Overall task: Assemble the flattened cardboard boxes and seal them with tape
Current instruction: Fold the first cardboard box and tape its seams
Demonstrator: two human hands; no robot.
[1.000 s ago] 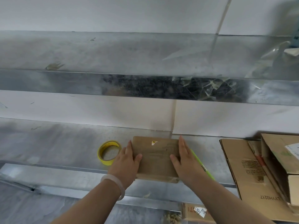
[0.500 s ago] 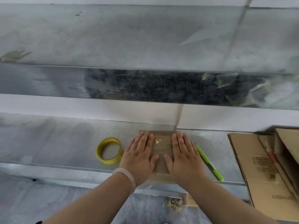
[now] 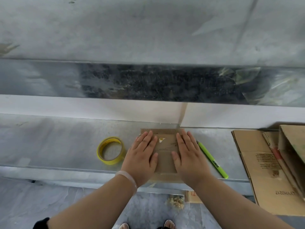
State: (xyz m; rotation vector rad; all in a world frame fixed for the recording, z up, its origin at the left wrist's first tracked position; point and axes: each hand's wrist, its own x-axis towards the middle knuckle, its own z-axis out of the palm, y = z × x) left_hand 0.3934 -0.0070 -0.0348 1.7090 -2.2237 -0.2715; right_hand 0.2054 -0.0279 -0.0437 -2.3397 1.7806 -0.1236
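A small brown cardboard box [image 3: 165, 152] lies on the metal shelf [image 3: 57, 146] straight ahead, its far edge near the white wall strip. My left hand [image 3: 141, 156] lies flat on its left part, fingers spread and pointing away from me. My right hand [image 3: 189, 156] lies flat on its right part in the same way. Both palms press down on the top and grip nothing. A roll of yellow tape [image 3: 110, 150] lies flat on the shelf just left of my left hand.
A green pen-like cutter [image 3: 212, 160] lies just right of my right hand. Flattened cardboard boxes [image 3: 260, 166] are stacked at the far right, overhanging the shelf edge. Another shelf runs above. Below the shelf are a small box [image 3: 193, 196] and my feet.
My hands have moved from the box's sides onto its top and now lie flat there. The view has tilted downward.
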